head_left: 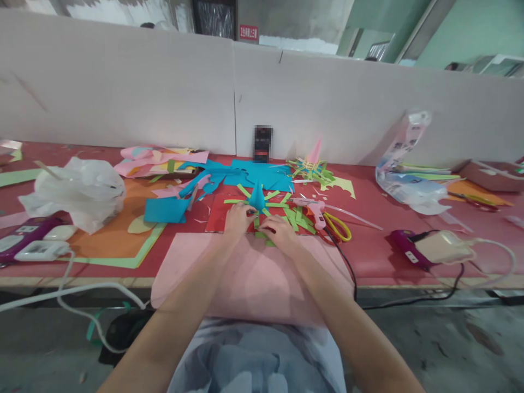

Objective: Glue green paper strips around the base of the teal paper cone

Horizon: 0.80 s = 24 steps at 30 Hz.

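Note:
A blue paper cone (pixel 257 197) stands upright on a red board (pixel 216 218), with light green paper strips (pixel 278 205) spread around its base like rays. At the near left side of the cone is my left hand (pixel 238 219), its fingers bent together by the base; what they grip is hidden. My right hand (pixel 280 231) is closed just right of it, pinching a green paper strip (pixel 256 222) on the near side of the cone. Loose green strips (pixel 301 219) lie to the right. Pink sheet (pixel 254 278) lies under my forearms.
A pink glue gun (pixel 314 210) and yellow-handled scissors (pixel 339 226) lie right. Behind stands a pink cone with green strips (pixel 313 155). Blue paper (pixel 257 174), a crumpled plastic bag (pixel 82 191) and power strips (pixel 413 248) surround the work. A white partition (pixel 164 93) closes the back.

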{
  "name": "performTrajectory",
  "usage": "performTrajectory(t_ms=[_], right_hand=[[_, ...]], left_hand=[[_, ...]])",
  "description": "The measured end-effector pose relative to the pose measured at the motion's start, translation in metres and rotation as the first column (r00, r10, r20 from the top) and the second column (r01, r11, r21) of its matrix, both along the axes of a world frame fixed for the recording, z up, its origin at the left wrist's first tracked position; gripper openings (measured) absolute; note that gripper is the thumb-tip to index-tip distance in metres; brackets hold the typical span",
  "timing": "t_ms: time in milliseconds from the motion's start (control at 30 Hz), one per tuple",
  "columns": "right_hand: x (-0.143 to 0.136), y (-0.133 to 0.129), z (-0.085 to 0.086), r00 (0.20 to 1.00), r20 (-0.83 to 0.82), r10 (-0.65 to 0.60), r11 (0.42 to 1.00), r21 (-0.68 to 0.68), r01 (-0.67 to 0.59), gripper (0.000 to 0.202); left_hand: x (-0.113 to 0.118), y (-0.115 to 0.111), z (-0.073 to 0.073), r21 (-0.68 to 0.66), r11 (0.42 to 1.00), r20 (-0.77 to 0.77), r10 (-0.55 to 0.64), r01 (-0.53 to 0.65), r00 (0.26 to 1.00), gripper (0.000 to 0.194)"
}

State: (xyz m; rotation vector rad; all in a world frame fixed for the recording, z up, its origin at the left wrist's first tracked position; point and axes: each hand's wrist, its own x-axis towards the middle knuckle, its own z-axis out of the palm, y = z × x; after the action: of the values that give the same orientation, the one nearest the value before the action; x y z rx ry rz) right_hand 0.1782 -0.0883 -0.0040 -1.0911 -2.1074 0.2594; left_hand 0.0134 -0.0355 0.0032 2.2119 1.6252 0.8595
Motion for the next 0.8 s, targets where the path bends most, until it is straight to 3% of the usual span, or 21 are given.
performTrajectory(t_ms=[167, 300, 433, 800], right_hand=[[-0.002, -0.002, 0.002, 0.987, -0.041, -0.156, 0.986, 0.05, 0.158, 0.024], [-0.005, 0.002, 0.0, 0.955, 0.003, -0.295, 0.946, 0.143, 0.292, 0.02], [-0.012, 0.005, -0.001, 0.953, 0.157, -0.258, 0.958, 0.171, 0.231, 0.02], [-0.017, 0.004, -0.003, 0.938, 0.266, -0.222, 0.972, 0.133, 0.192, 0.019]], left_hand=[[0.0, 0.0, 0.0, 0.007, 1.0, 0.02, -0.005, 0.005, 1.0, 0.013], [-0.002, 0.003, -0.003, -0.044, 0.999, 0.131, 0.004, 0.002, 0.991, 0.011], [-0.003, 0.005, -0.003, -0.047, 0.999, 0.211, 0.035, -0.026, 0.977, 0.015], [-0.001, 0.001, -0.004, 0.014, 1.0, 0.056, 0.015, -0.015, 0.998, 0.009]])
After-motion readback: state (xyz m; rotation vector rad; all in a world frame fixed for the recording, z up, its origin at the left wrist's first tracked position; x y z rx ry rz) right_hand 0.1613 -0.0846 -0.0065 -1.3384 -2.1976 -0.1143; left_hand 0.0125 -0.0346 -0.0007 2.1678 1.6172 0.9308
